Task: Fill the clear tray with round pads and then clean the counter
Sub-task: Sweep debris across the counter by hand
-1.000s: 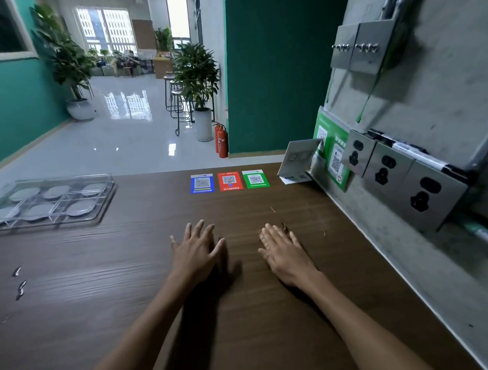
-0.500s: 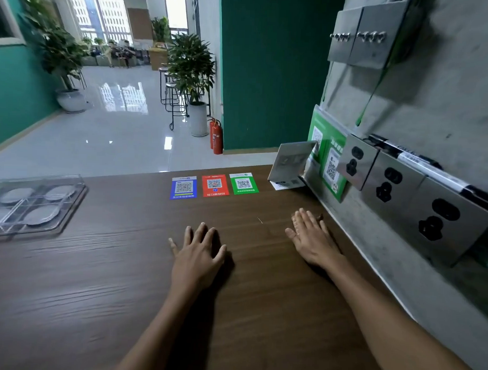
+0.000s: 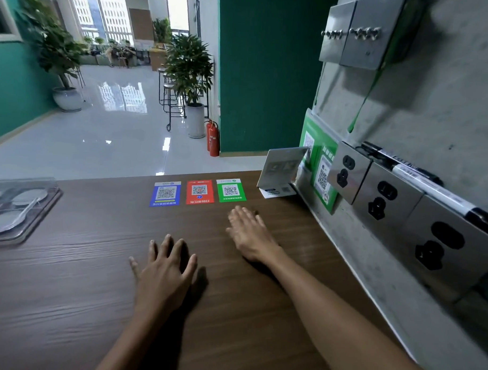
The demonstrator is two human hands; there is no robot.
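- I see the clear tray point(image 3: 43, 205) at the far left of the wooden counter point(image 3: 81, 290), partly cut off by the left edge of view; its long axis seems to run left to right along the counter, though the hidden part leaves me unsure.
- Round grey pads point(image 3: 29, 198) lie flat in its compartments; I can make out three, two nearer the far side and one nearer me.
- My left hand point(image 3: 165, 273) lies palm down on the counter in the near middle, fingers straight and spread apart, pointing away from me; it holds nothing.
- My right hand point(image 3: 249, 235) is farther off and to the right, palm down, fingers straight and close together, angled toward the far left; it is blurred, and I cannot tell whether the palm presses the wood or only skims it. It holds nothing.
- Just beyond the right fingertips sit three QR code cards in a row: blue point(image 3: 165, 193), red point(image 3: 199, 191), green point(image 3: 231, 190).
- A folded card stand point(image 3: 282, 169) leans at the far right, beside the grey wall with its metal sockets point(image 3: 386, 194).
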